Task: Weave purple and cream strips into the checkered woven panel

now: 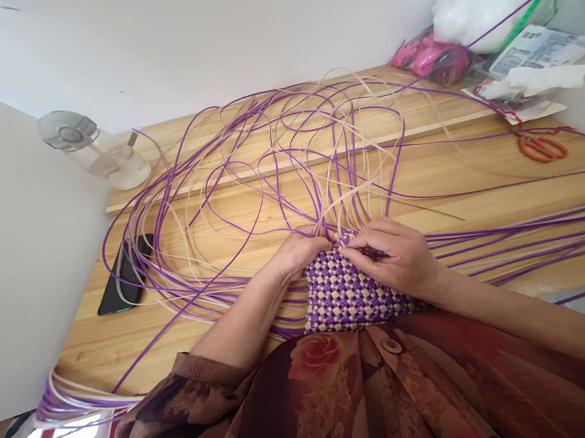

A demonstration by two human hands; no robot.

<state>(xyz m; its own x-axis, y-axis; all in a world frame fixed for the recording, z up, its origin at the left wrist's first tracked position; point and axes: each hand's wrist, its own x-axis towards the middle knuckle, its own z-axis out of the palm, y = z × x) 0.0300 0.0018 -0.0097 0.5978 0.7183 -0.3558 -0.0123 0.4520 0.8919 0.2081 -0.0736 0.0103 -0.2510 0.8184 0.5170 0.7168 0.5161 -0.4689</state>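
Observation:
A woven panel (335,293) in a purple and cream check lies against my body at the table's front edge. Long purple and cream strands (278,156) fan out from its far edge and both sides. My left hand (302,251) is closed at the panel's far left corner, thumb on the weave, with strands rising from its fingers. My right hand (400,255) pinches at the far edge just beside it, thumb and forefinger pressed together. What lies between those fingertips is too small to make out. Part of the panel's right side is hidden under my right hand.
A black phone (126,274) lies at left beneath looping strands. A clear bottle with a grey lid (97,152) stands at back left. Orange-handled scissors (542,147) lie at right. Pink items in plastic (429,56), papers (541,48) and a white bag (482,5) crowd the back right corner.

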